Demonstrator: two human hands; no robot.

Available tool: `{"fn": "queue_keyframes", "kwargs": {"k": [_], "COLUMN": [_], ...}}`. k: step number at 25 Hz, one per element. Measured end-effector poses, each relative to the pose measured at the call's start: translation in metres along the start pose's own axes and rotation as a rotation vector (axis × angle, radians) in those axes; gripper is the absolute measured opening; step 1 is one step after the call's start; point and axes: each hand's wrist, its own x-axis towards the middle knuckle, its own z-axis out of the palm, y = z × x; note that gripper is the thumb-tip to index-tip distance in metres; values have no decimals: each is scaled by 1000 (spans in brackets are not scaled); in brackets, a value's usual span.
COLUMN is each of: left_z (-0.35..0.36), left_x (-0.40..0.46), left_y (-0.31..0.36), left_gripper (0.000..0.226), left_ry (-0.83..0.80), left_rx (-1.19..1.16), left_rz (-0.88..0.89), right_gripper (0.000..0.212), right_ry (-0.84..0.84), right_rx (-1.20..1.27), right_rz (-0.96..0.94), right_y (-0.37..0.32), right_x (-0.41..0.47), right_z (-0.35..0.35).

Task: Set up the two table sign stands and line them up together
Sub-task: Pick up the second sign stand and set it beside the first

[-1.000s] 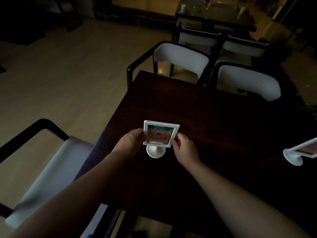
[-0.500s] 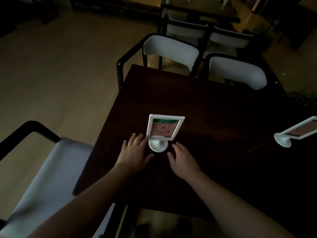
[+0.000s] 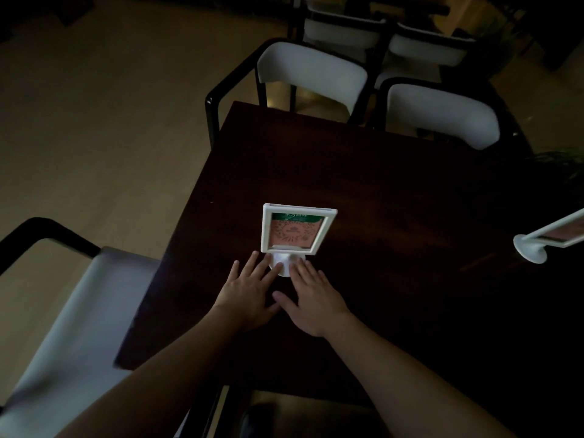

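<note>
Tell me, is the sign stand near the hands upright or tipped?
Upright. The sign stand rests on its round base on the table, frame vertical. Fingertips of both hands touch the base.

The dark wooden tabletop [image 3: 395, 191] carries an upright white-framed sign stand [image 3: 297, 230] and, well apart at right, a tilted second white sign stand [image 3: 543, 243].

The white-framed sign stand with a round base [image 3: 298, 229] is standing upright on the dark wooden table [image 3: 373, 191], just ahead of the left hand [image 3: 249, 294] and the right hand [image 3: 311, 295], whose fingertips are touching its base. A second white sign stand [image 3: 543, 240] is lying tipped on the table well to the right of the right hand. White-cushioned chairs [image 3: 311, 75] are sitting beyond the table's far edge, another [image 3: 63, 327] left of the left hand.
</note>
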Motion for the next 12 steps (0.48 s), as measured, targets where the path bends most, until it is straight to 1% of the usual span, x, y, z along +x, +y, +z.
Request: {"fn": "queue_keyframes", "kwargs": {"k": [6, 12], "left_z": [-1, -6], "left_x": [17, 43], "left_y": [21, 60], "left_gripper": [84, 85], "left_ry": [6, -3], "left_rx": [6, 0], "left_rz": [-13, 6], "right_gripper": [91, 88], "right_ry": [-11, -3], "right_rx": [37, 75], "right_rz": [-3, 14], "right_y": [25, 71], "right_x": [2, -4], "right_z": [-2, -10]}}
